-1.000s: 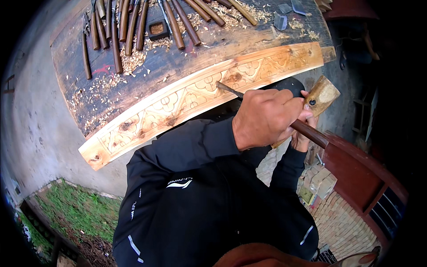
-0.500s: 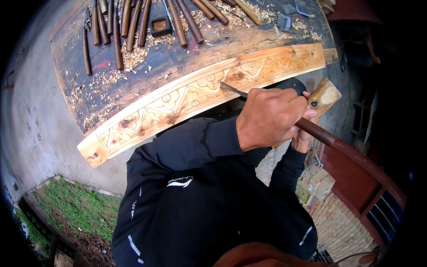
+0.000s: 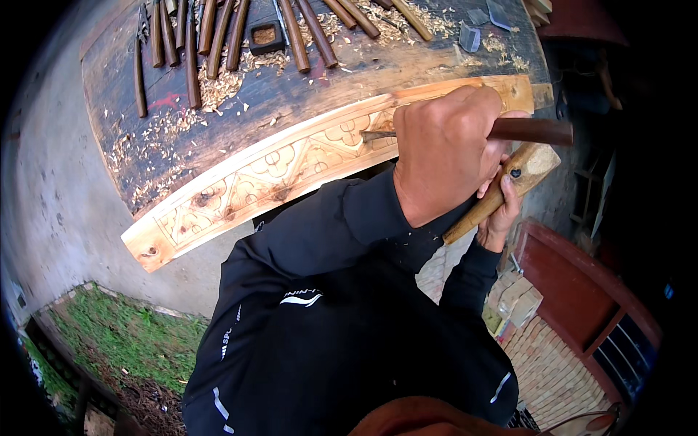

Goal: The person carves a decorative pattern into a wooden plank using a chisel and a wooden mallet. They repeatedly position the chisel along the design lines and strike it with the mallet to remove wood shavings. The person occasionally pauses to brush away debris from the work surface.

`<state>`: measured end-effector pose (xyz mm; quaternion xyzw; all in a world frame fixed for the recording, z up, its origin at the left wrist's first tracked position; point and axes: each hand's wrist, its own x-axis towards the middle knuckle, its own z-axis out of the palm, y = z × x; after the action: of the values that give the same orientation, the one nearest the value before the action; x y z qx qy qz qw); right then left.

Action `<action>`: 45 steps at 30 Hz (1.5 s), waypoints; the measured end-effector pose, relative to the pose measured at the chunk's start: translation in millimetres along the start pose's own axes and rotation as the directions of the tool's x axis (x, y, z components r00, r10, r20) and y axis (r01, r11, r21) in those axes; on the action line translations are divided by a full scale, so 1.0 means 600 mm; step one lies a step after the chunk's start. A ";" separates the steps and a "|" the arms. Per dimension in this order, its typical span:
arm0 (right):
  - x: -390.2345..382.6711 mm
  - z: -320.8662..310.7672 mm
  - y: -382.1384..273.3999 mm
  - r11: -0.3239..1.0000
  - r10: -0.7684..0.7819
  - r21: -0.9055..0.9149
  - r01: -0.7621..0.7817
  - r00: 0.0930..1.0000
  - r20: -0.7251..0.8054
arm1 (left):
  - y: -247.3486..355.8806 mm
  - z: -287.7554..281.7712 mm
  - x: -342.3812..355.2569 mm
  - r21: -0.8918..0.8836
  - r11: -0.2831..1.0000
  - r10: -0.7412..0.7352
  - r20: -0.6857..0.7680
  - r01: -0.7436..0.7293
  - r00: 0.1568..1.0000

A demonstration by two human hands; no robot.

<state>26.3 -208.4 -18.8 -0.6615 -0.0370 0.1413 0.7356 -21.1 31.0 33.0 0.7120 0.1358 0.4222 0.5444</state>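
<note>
My left hand is wrapped around a carving chisel, whose dark wooden handle sticks out to the right past the fist. The chisel's metal tip meets the carved face of a long pale wooden board, near its middle. Outlined petal shapes and triangles run along the board, and my left fist covers part of its right half. Just below the chisel handle, my right hand grips a wooden mallet with a dark spot on it. The mallet's narrow end points down and left.
Several wooden-handled carving tools lie across the far side of the dark workbench, among shavings. A small dark square box stands between them. Clear plastic-like pieces rest at the far right. Grass grows at lower left.
My left hand has moved up and turned, swinging the chisel handle from pointing down-right to nearly level. The mallet now shows more fully in my right hand.
</note>
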 end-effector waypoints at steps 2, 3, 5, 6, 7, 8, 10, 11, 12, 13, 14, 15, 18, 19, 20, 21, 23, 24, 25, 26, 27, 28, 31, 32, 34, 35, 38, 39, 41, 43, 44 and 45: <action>0.004 -0.001 0.001 1.000 0.006 0.002 -0.006 1.000 0.019 | -0.007 0.001 0.012 0.034 0.998 -0.046 -0.016 0.047 0.999; 0.005 0.001 0.000 1.000 0.008 -0.008 -0.008 1.000 0.014 | -0.007 0.000 0.020 0.040 0.997 -0.060 -0.023 0.061 0.998; 0.003 0.004 -0.004 1.000 0.011 -0.026 -0.011 1.000 0.004 | -0.005 0.000 0.029 0.022 0.994 -0.110 -0.037 0.111 0.993; 0.002 0.003 -0.004 0.999 0.015 -0.033 -0.015 1.000 -0.005 | -0.006 0.001 0.029 0.013 0.994 -0.104 -0.027 0.104 0.994; 0.001 0.000 -0.003 0.999 0.018 -0.039 -0.019 1.000 -0.015 | -0.007 0.003 0.029 0.003 0.995 -0.097 -0.016 0.097 0.995; 0.001 -0.003 -0.001 0.999 0.022 -0.045 -0.023 0.999 -0.026 | -0.008 0.005 0.028 -0.007 0.996 -0.090 -0.004 0.090 0.996; -0.002 -0.017 0.004 0.998 0.042 -0.051 -0.043 0.999 -0.022 | -0.008 0.007 0.014 -0.004 0.998 -0.066 0.056 0.067 0.996; -0.003 -0.029 0.005 0.998 0.041 -0.053 -0.041 0.999 0.006 | -0.008 0.006 0.006 -0.016 0.998 -0.059 0.090 0.060 0.994; -0.004 -0.033 0.005 0.998 0.040 -0.053 -0.038 0.999 0.033 | -0.006 0.006 0.001 -0.029 0.998 -0.048 0.127 0.052 0.991; -0.004 -0.033 0.010 0.999 0.025 -0.039 -0.026 0.999 -0.041 | -0.004 0.006 -0.003 -0.028 0.999 -0.033 0.131 0.037 0.991; -0.003 -0.031 0.017 1.000 0.011 -0.026 -0.014 0.993 -0.115 | -0.002 0.006 -0.006 -0.026 0.999 -0.018 0.137 0.021 0.990; -0.004 -0.027 0.018 1.000 0.005 -0.026 -0.009 0.988 -0.154 | 0.000 0.006 -0.010 -0.025 1.000 -0.004 0.143 0.008 0.990; -0.006 -0.015 0.014 0.999 -0.005 -0.047 -0.004 0.980 -0.200 | -0.005 0.010 -0.013 -0.027 0.999 0.023 0.169 -0.019 0.985; -0.006 -0.018 0.014 0.999 -0.008 -0.051 -0.002 0.980 -0.197 | -0.007 0.011 -0.013 -0.029 0.999 0.031 0.178 -0.027 0.983; -0.006 -0.022 0.016 0.999 -0.010 -0.055 0.000 0.981 -0.194 | -0.006 0.011 -0.014 -0.018 0.999 0.041 0.166 -0.038 0.985; -0.007 -0.025 0.016 0.998 -0.014 -0.060 0.002 0.981 -0.194 | -0.005 0.011 -0.016 -0.008 0.999 0.051 0.155 -0.050 0.987; -0.004 -0.026 0.018 0.997 -0.020 -0.071 0.007 0.981 -0.193 | -0.004 0.013 -0.017 0.000 0.998 0.064 0.117 -0.064 0.991; -0.004 -0.027 0.017 0.998 -0.008 -0.065 -0.003 0.985 -0.175 | -0.004 0.015 -0.017 -0.001 0.998 0.065 0.089 -0.065 0.994; -0.006 -0.028 0.015 0.998 0.004 -0.060 -0.014 0.987 -0.160 | -0.004 0.016 -0.017 -0.002 0.998 0.066 0.061 -0.066 0.996; -0.006 -0.027 0.008 0.998 0.031 -0.042 -0.037 0.992 -0.125 | -0.006 0.017 -0.016 -0.010 0.998 0.056 0.056 -0.056 0.997; -0.006 -0.024 -0.002 0.998 0.055 -0.026 -0.057 0.995 -0.086 | -0.008 0.017 -0.012 -0.017 0.999 0.050 0.048 -0.049 0.998; -0.005 -0.002 -0.017 0.995 0.038 -0.090 -0.045 0.996 -0.075 | -0.010 0.017 -0.009 -0.020 0.999 0.043 0.039 -0.042 0.998; 0.007 0.065 -0.091 0.924 -0.091 -0.371 0.088 0.996 0.010 | -0.013 -0.001 0.012 -0.018 1.000 0.025 -0.044 -0.026 0.999; 0.018 0.072 -0.120 0.860 -0.204 -0.463 0.213 0.976 0.070 | -0.012 -0.006 0.015 -0.010 1.000 0.021 -0.054 -0.022 0.998; 0.021 0.099 -0.198 0.667 -0.475 -0.618 0.416 0.877 0.078 | -0.005 -0.011 0.017 -0.025 1.000 0.007 -0.052 -0.008 0.999; 0.030 0.122 -0.234 0.617 -0.571 -0.598 0.512 0.814 0.107 | -0.007 -0.010 0.016 0.000 1.000 0.023 -0.057 -0.023 0.998; 0.072 0.092 -0.352 0.539 -0.755 -0.373 0.755 0.629 0.183 | -0.009 -0.008 0.013 -0.019 1.000 0.005 -0.031 -0.006 1.000; 0.085 0.099 -0.382 0.576 -0.776 -0.209 0.790 0.609 0.164 | -0.009 -0.008 0.011 -0.026 1.000 0.013 -0.041 -0.014 0.999; 0.084 0.101 -0.363 0.511 -0.699 -0.449 0.733 0.658 0.279 | -0.011 -0.006 0.010 -0.044 0.999 0.029 -0.059 -0.032 0.998; 0.071 0.159 -0.320 0.162 -0.530 -0.781 0.603 0.721 0.447 | -0.015 -0.005 0.016 -0.044 0.999 0.024 -0.086 -0.028 0.996; 0.065 0.178 -0.303 -0.181 -0.376 -0.869 0.460 0.785 0.493 | -0.016 -0.007 0.015 -0.045 0.999 0.020 -0.097 -0.025 0.995; 0.079 0.168 -0.309 -0.139 -0.467 -0.851 0.506 0.725 0.507 | -0.015 -0.012 0.011 -0.043 0.999 0.014 -0.091 -0.018 0.996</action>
<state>76.5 -115.0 169.8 -0.9016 -0.3735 -0.1943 0.0996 -20.2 43.2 28.2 0.6809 0.1452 0.4615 0.5498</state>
